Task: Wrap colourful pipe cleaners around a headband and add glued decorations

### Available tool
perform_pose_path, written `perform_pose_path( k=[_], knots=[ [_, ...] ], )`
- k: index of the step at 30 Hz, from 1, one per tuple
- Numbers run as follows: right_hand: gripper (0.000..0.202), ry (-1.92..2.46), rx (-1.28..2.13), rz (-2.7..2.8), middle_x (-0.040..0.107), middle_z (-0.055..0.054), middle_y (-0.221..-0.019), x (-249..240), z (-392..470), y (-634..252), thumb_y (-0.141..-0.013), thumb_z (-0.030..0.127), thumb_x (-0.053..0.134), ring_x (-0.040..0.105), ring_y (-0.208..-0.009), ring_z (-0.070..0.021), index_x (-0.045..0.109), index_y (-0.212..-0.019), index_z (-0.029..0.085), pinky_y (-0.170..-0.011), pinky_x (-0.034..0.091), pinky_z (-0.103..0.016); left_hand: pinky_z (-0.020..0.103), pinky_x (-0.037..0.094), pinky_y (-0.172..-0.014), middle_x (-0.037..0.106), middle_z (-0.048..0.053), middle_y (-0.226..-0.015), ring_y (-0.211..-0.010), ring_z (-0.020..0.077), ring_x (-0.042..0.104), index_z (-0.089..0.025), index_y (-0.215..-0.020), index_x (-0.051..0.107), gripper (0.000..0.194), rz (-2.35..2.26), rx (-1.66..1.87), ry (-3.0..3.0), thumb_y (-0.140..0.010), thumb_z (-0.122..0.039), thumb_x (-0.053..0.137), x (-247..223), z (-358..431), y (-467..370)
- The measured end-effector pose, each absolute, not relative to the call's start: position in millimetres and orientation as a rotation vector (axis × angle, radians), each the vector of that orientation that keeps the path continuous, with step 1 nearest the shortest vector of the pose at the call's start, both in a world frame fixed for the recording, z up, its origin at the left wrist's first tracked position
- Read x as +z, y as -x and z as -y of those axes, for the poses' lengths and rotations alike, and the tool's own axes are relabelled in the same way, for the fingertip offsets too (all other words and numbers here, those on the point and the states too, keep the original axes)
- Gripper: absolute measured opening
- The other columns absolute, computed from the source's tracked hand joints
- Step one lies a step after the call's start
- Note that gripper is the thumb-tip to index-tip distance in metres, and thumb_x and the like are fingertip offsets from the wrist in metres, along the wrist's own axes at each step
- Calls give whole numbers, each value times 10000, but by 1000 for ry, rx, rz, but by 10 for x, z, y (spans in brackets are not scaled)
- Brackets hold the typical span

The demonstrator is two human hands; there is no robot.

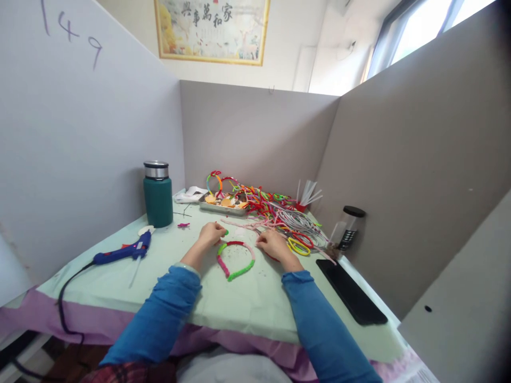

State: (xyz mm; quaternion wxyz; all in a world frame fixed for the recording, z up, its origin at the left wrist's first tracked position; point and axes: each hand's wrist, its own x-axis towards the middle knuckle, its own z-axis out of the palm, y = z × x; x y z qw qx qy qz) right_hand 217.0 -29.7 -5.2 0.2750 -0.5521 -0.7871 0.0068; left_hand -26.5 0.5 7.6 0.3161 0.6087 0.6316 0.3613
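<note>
A headband (252, 261) wrapped in green, pink and red fuzzy material lies on the pale green tablecloth (243, 306) between my hands. My left hand (211, 235), just beyond its upper left side, has its fingers pinched beside a small green piece (226, 232). To the right of the headband, my right hand (273, 246) is closed with its fingertips together; what it holds is too small to name. A thin dark tool tip (257, 231) shows by the fingers, and something red lies under that hand.
Around stand a green bottle (158, 202), a blue glue gun (123, 252) with its cord, a metal tray (223, 209), piled pipe cleaners (267, 205), yellow-handled scissors (298, 247), a black phone (349, 291) and a clear jar (346, 231). Grey partitions enclose three sides.
</note>
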Motion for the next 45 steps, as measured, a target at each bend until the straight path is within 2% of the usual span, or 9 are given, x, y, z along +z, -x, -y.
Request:
perform_pose_path(
  k=[8,15,20,24,28,32,36,40,45],
  knots=[
    [130,1550,-17,2083,697,-45,-735,-17,327,-2193,-743,241,597,593,-685,-180,710,-684,215,-545,303,-252,241,340,-463,535,7,-413,-411,141,487,-158,-730,692,153,-1945,841,-1629,-647,-279,651,131,-71,603],
    [178,1671,-42,2011,692,-61,-796,-6,295,-2225,-783,276,559,586,-739,-171,705,-718,197,-609,335,-240,242,384,-497,601,37,-486,-481,166,555,-174,-753,722,171,-2064,617,-1664,-650,-282,637,143,-125,726],
    [265,1845,-37,1844,693,-69,-896,79,311,-2340,-835,310,479,592,-790,-159,710,-821,180,-629,338,-231,231,423,-578,712,65,-750,-700,189,639,-207,-909,725,267,-2152,554,-1744,-687,-289,601,184,-83,693],
    [319,1924,-40,1693,696,-73,-912,123,326,-2467,-859,373,451,597,-795,-170,712,-872,189,-641,352,-240,229,441,-659,704,52,-998,-874,198,634,-253,-916,721,283,-2130,499,-1930,-658,-317,627,167,-49,638],
    [332,1999,-24,1626,700,-77,-896,123,320,-2524,-855,409,458,608,-807,-183,709,-888,194,-651,364,-248,273,455,-714,683,60,-1057,-962,240,619,-273,-895,715,255,-2204,423,-1963,-663,-277,608,146,-50,598],
    [291,2000,-49,1745,699,-71,-907,72,332,-2413,-852,350,448,621,-818,-189,701,-883,209,-633,369,-251,314,460,-739,649,102,-1124,-1024,277,593,-253,-953,696,285,-2277,389,-1977,-699,-284,571,145,-52,592],
    [252,2015,-99,1903,697,-102,-930,-10,359,-2209,-825,289,472,628,-851,-207,693,-880,182,-669,392,-261,307,456,-754,651,118,-1120,-1027,270,588,-221,-1046,664,355,-2287,496,-2045,-752,-365,529,179,2,528],
    [273,2003,-182,1930,693,-114,-954,-58,369,-2105,-848,257,427,627,-898,-217,682,-898,173,-720,409,-275,261,433,-738,689,63,-1027,-929,206,610,-232,-965,689,336,-2017,740,-2262,-824,-405,439,202,96,345],
    [289,2024,-182,1906,686,-112,-974,-67,368,-2107,-859,283,415,626,-916,-221,667,-950,177,-737,420,-282,243,418,-697,697,47,-889,-818,182,613,-231,-865,714,283,-1610,531,-2545,-758,-420,534,106,161,151]
  ],
)
